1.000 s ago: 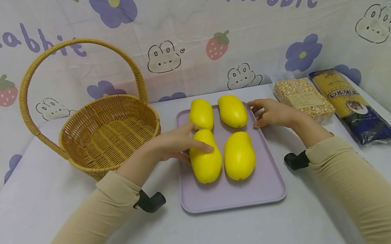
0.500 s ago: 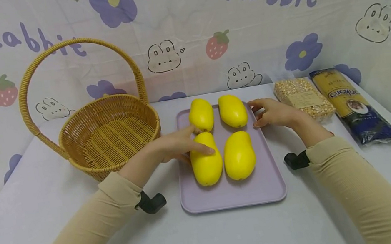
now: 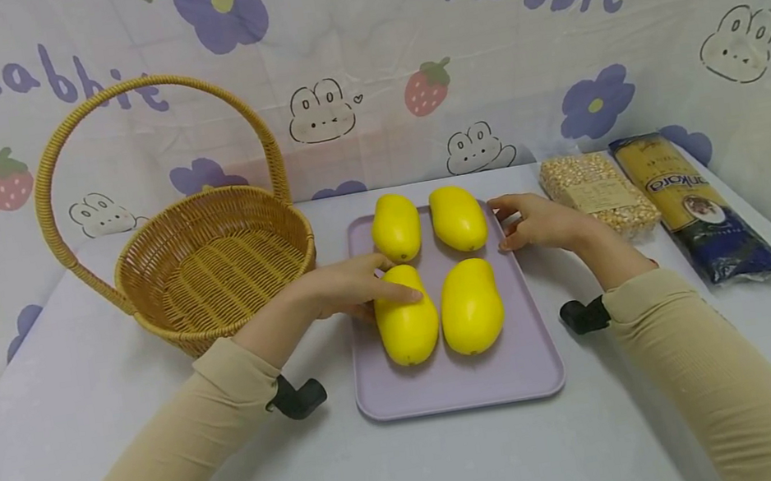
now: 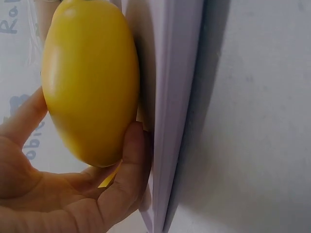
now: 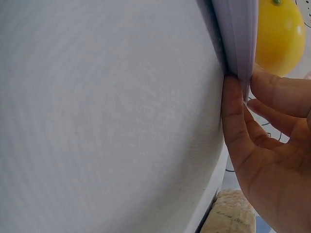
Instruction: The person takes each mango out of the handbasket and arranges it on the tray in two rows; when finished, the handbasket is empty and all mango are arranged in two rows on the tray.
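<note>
On a lilac tray (image 3: 460, 387) in the middle of the head view lie several smooth yellow mangoes, two at the back and two in front. My left hand (image 3: 343, 287) holds the front-left mango (image 3: 410, 332) from its left side, thumb over the top. In the left wrist view its fingers (image 4: 129, 179) curl round the narrow end of that mango (image 4: 92, 82), close beside the tray rim. My right hand (image 3: 539, 219) pinches the tray's right rim near the back corner. Its thumb lies on the inner side and its fingers (image 5: 234, 116) on the outer side.
A wicker basket (image 3: 140, 298) with a tall handle stands at the left, near the left forearm. Right of the tray lie a clear bag of corn kernels (image 3: 598, 192) and a blue-and-gold packet (image 3: 698, 206). A printed curtain hangs behind the table.
The front-left mango has slid slightly toward me on the tray, leaving a gap behind it. My left hand stays on it, and the right hand has not visibly moved.
</note>
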The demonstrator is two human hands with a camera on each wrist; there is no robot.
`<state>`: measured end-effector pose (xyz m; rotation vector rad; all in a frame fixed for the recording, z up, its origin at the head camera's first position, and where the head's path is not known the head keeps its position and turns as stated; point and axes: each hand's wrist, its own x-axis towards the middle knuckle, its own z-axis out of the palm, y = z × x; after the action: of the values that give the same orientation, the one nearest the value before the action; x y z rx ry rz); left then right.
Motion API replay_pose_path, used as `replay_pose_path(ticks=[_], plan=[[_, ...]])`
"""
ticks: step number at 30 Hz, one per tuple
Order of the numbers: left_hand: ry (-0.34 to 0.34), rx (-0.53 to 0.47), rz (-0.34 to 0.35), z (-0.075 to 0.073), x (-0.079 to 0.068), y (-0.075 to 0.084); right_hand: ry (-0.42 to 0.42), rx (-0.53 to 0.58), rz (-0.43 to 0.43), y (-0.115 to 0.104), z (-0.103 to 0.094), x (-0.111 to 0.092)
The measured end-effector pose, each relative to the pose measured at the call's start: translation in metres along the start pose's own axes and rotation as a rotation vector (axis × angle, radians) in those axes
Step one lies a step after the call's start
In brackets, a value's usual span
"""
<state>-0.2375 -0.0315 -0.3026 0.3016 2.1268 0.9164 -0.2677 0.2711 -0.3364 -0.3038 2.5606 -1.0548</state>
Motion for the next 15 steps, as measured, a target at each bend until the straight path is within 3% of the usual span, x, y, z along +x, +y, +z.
replay_pose_path(ticks=[15], plan=[[0.006, 0.085, 0.031, -0.0019, -0.0030, 0.0009, -0.008, 0.012, 0.012, 0.0007, 0.0002, -0.0013]])
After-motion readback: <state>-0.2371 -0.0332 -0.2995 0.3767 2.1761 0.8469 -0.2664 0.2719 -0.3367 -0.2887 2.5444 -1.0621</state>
